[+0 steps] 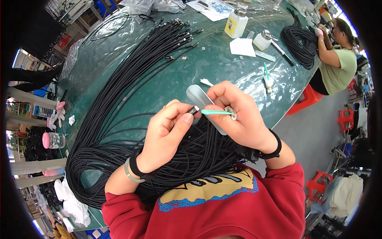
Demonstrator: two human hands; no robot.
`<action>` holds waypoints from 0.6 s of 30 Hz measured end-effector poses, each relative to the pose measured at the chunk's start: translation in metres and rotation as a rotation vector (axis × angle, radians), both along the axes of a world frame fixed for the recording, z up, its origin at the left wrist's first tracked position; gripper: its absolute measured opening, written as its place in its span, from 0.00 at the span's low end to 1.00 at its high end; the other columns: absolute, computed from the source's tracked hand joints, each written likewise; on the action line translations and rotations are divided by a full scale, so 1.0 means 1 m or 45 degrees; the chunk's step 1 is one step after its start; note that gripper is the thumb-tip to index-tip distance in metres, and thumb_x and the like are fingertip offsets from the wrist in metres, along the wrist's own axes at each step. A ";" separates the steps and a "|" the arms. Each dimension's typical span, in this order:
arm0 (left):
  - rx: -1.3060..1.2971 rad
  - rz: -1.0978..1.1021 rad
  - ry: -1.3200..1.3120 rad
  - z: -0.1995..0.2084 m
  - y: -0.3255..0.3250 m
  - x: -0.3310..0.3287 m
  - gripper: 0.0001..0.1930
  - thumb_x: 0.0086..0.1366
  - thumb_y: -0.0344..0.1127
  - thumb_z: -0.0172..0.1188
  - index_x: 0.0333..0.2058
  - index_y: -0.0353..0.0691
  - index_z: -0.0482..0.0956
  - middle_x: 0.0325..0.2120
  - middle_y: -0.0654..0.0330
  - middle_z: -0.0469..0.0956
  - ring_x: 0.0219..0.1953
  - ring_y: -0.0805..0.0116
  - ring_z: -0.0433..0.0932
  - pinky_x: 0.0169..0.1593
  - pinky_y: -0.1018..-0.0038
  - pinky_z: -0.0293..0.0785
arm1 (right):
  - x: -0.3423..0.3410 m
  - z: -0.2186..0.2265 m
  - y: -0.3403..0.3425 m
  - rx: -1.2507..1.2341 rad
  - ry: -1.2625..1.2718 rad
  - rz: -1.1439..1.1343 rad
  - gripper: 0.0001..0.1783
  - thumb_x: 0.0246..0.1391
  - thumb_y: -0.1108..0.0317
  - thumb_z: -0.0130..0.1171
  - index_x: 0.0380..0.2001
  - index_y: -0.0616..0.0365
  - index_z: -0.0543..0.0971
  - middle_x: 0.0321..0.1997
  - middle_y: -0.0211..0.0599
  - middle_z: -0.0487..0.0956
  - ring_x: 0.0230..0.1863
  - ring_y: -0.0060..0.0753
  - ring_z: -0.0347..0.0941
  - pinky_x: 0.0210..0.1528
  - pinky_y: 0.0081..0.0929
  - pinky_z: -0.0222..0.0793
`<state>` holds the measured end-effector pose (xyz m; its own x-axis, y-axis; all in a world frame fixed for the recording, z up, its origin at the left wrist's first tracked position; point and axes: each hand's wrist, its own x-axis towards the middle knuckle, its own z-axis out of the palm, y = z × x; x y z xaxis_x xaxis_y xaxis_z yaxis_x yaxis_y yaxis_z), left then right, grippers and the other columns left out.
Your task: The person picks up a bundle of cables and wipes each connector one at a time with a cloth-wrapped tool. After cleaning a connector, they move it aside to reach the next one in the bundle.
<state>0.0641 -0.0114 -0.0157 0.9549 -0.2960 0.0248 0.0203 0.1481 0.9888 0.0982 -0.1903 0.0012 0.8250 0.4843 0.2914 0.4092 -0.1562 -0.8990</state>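
Note:
My left hand [165, 135] pinches a cable connector [193, 110] with a black body and a metal tip between thumb and fingertips. Close beside it, my right hand [238, 113] is closed on a thin green stick [215, 112], which has a whitish wrapped piece at its palm end. A greyish, round-ended flat strip [195, 93] passes behind the right thumb; it appears to be in the same grip. The stick's tip points at the connector, and I cannot tell whether they touch. Under my hands lies a large bundle of black cables [119, 85], connector ends fanned toward the far side.
On the green-covered table [223, 63] stand a white bottle [236, 24] and a small dispenser bottle [262, 40]. Nearby lie a white paper [242, 47], a black pen [287, 59] and another green stick [266, 71]. At right a person [338, 59] sits by a coiled cable bundle [298, 46].

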 end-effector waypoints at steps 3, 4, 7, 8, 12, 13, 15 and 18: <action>0.007 0.102 -0.013 0.004 -0.003 -0.001 0.08 0.59 0.24 0.49 0.36 0.29 0.71 0.29 0.65 0.66 0.27 0.85 0.64 0.29 0.90 0.60 | -0.001 -0.001 -0.001 -0.005 0.066 -0.136 0.10 0.45 0.70 0.56 0.30 0.61 0.67 0.20 0.35 0.71 0.21 0.29 0.68 0.24 0.21 0.61; 0.006 0.103 -0.013 0.005 -0.003 -0.003 0.08 0.59 0.24 0.49 0.36 0.29 0.71 0.29 0.65 0.66 0.27 0.85 0.64 0.29 0.90 0.60 | -0.002 -0.002 -0.001 -0.006 0.066 -0.135 0.10 0.45 0.70 0.56 0.30 0.61 0.67 0.20 0.35 0.71 0.21 0.29 0.68 0.24 0.21 0.61; -0.112 0.169 0.084 0.007 -0.004 -0.007 0.08 0.57 0.22 0.50 0.37 0.28 0.71 0.26 0.66 0.68 0.28 0.85 0.66 0.30 0.90 0.62 | -0.003 -0.005 -0.001 -0.072 -0.116 -0.119 0.08 0.47 0.74 0.54 0.32 0.62 0.68 0.17 0.26 0.68 0.19 0.13 0.60 0.23 0.12 0.56; -0.112 0.168 0.085 0.006 -0.004 -0.006 0.08 0.57 0.22 0.50 0.37 0.28 0.71 0.26 0.66 0.68 0.28 0.85 0.66 0.30 0.90 0.62 | -0.004 -0.005 -0.001 -0.073 -0.115 -0.120 0.08 0.47 0.74 0.54 0.32 0.62 0.68 0.17 0.26 0.68 0.19 0.13 0.60 0.23 0.12 0.56; -0.045 0.203 0.000 0.005 -0.004 -0.003 0.07 0.57 0.22 0.51 0.35 0.29 0.72 0.21 0.67 0.68 0.23 0.85 0.64 0.27 0.88 0.61 | -0.007 0.000 0.001 -0.213 -0.149 -0.087 0.09 0.45 0.74 0.55 0.31 0.61 0.68 0.16 0.28 0.67 0.17 0.15 0.60 0.21 0.14 0.56; 0.094 0.206 -0.124 0.005 -0.004 -0.004 0.06 0.56 0.22 0.51 0.34 0.29 0.73 0.21 0.67 0.68 0.23 0.85 0.64 0.25 0.87 0.60 | -0.007 0.000 0.002 -0.219 -0.163 -0.096 0.09 0.45 0.74 0.56 0.31 0.61 0.68 0.16 0.28 0.67 0.16 0.15 0.60 0.21 0.14 0.56; 0.372 0.209 -0.373 0.005 -0.005 -0.006 0.05 0.55 0.22 0.52 0.32 0.30 0.74 0.20 0.67 0.67 0.21 0.84 0.62 0.23 0.86 0.58 | -0.007 -0.001 0.005 -0.230 -0.190 -0.117 0.09 0.45 0.73 0.56 0.31 0.61 0.69 0.16 0.29 0.67 0.16 0.15 0.60 0.21 0.15 0.56; 0.417 0.148 -0.383 0.001 -0.006 -0.009 0.05 0.55 0.21 0.52 0.31 0.30 0.75 0.19 0.67 0.66 0.20 0.84 0.60 0.22 0.85 0.55 | 0.009 -0.001 0.020 -0.204 -0.287 -0.155 0.09 0.46 0.73 0.55 0.31 0.61 0.68 0.16 0.29 0.68 0.16 0.16 0.62 0.21 0.15 0.57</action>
<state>0.0547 -0.0175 -0.0144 0.9469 -0.2260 0.2287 -0.2729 -0.1887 0.9434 0.1069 -0.1699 0.0000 0.8027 0.4405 0.4020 0.5656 -0.3487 -0.7474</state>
